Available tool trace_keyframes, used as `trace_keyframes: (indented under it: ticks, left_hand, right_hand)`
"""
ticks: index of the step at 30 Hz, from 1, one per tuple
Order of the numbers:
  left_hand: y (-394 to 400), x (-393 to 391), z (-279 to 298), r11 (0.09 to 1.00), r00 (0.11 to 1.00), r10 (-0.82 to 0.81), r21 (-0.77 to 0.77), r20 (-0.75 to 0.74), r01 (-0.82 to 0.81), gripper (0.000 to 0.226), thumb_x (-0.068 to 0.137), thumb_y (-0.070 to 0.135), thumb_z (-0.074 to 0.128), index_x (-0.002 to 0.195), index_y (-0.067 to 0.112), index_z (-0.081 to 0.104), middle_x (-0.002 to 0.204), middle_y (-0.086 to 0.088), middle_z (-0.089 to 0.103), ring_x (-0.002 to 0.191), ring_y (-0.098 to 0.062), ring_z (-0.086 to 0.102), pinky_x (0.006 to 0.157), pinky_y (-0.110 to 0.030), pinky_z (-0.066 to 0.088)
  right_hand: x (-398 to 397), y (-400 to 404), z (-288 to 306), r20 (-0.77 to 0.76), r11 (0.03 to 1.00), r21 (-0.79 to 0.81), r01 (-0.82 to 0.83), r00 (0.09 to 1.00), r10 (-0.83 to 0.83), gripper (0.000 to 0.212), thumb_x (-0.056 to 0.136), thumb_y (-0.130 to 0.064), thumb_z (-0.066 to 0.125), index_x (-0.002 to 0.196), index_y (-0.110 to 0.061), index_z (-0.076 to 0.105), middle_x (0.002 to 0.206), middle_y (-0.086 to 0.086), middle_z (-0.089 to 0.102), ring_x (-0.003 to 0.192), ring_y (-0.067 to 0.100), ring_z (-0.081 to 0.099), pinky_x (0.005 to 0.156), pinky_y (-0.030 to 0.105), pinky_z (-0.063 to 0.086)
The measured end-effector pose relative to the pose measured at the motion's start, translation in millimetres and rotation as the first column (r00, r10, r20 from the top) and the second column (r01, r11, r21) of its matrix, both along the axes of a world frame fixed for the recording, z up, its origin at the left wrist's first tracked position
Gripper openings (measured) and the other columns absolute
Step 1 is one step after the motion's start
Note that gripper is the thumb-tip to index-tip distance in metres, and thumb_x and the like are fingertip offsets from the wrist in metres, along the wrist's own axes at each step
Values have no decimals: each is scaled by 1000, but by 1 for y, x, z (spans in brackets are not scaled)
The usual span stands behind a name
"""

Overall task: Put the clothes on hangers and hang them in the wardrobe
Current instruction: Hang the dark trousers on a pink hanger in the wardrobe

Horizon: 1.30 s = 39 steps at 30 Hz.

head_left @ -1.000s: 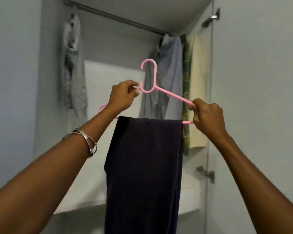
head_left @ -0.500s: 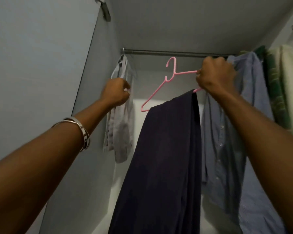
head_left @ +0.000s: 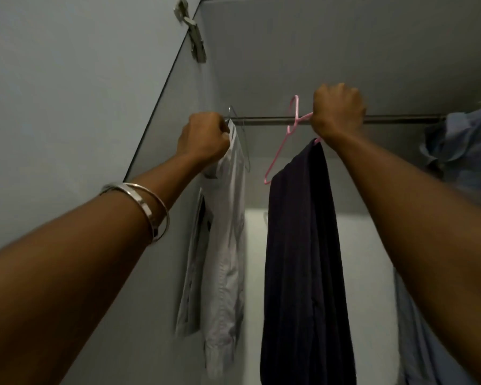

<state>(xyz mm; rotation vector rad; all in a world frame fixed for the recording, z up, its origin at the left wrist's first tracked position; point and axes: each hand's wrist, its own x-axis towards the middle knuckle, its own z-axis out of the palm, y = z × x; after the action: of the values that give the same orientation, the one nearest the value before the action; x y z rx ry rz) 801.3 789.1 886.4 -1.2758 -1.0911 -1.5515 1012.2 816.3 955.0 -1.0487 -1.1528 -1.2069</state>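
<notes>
Pink hanger point(head_left: 278, 151), gripped by right hand point(head_left: 338, 111) (left hand point(head_left: 204, 137) pinches grey garment point(head_left: 222, 245)), tilts; dark trousers point(head_left: 303, 259) might slide off.

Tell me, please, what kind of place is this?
Most likely the inside of a wardrobe: a metal rail runs across the top, clothes hang from it on hangers, such as the grey garment, and a door hinge shows.

Both hands point(head_left: 203, 137) point(head_left: 338, 111) raised overhead, fingers curled tight
</notes>
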Motion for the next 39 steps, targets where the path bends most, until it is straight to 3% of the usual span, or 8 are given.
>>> trace_keyframes:
  ticks: [11, 15, 18, 20, 23, 28, 35, 39]
  left_hand:
    - [16, -16, 39, 987, 989, -127, 107, 76, 119, 24, 90, 33, 56, 105, 18, 68, 108, -6, 67, 99, -26, 62, 75, -27, 42]
    - [22, -15, 37, 989, 988, -140, 52, 71, 137, 25, 87, 37, 60, 101, 18, 70, 106, -7, 68, 97, -27, 63, 78, -30, 47]
    - [24, -16, 32, 991, 988, -137, 16, 68, 136, 28, 86, 39, 61, 101, 17, 70, 106, -9, 68, 95, -30, 64, 81, -34, 53]
    - [23, -15, 27, 987, 985, -158, -33, 69, 160, 31, 85, 38, 62, 102, 15, 71, 103, -12, 69, 93, -31, 66, 82, -38, 55]
    - [19, -12, 17, 984, 986, -149, -83, 77, 155, 31, 85, 34, 62, 106, 14, 71, 105, -11, 69, 97, -27, 65, 85, -33, 53]
    - [3, 1, -6, 985, 993, -58, -154, 100, 73, 35, 85, 29, 59, 115, 12, 66, 119, -13, 62, 108, -31, 60, 89, -35, 49]
    - [-23, 36, -74, 969, 979, 204, -142, 14, -200, 35, 89, 16, 53, 122, 7, 59, 122, -18, 56, 115, -37, 50, 94, -45, 42]
    - [-27, 65, -132, 987, 995, 87, -130, -43, -92, 29, 89, 14, 48, 115, 10, 61, 118, -16, 55, 106, -36, 54, 87, -45, 42]
  right_hand:
    - [-85, 51, 23, 116, 997, -78, -14, 993, 23, 21, 92, 8, 46, 105, 6, 63, 106, 23, 63, 99, 40, 62, 67, 38, 44]
    - [-110, 51, 17, 93, 962, -99, -253, 961, 262, 20, 94, 0, 47, 108, 2, 60, 115, 23, 60, 107, 41, 59, 81, 42, 49]
    - [-111, 43, 22, -24, 829, -111, -549, 835, 550, 20, 93, -15, 54, 74, -8, 54, 107, 19, 66, 100, 36, 64, 79, 36, 51]
    - [-108, 40, 22, -41, 709, -110, -696, 716, 697, 26, 90, -23, 59, 69, -9, 54, 97, 17, 69, 90, 32, 68, 78, 39, 57]
    - [-102, 38, 15, -52, 544, -132, -829, 553, 831, 34, 84, -31, 70, 91, 2, 67, 91, 17, 70, 82, 29, 70, 74, 44, 58]
    - [-75, 20, -21, -56, 308, -271, -912, 335, 941, 43, 91, -8, 58, 133, -5, 50, 118, 15, 62, 103, 20, 64, 88, 36, 56]
    - [-29, -23, -109, -108, 197, -363, -910, 252, 962, 42, 92, -3, 56, 133, -9, 48, 120, 9, 63, 106, 14, 61, 79, 19, 53]
    - [3, -44, -178, -234, 170, -370, -913, 268, 934, 38, 92, -9, 60, 129, -13, 51, 106, 15, 67, 97, 16, 66, 82, 26, 55]
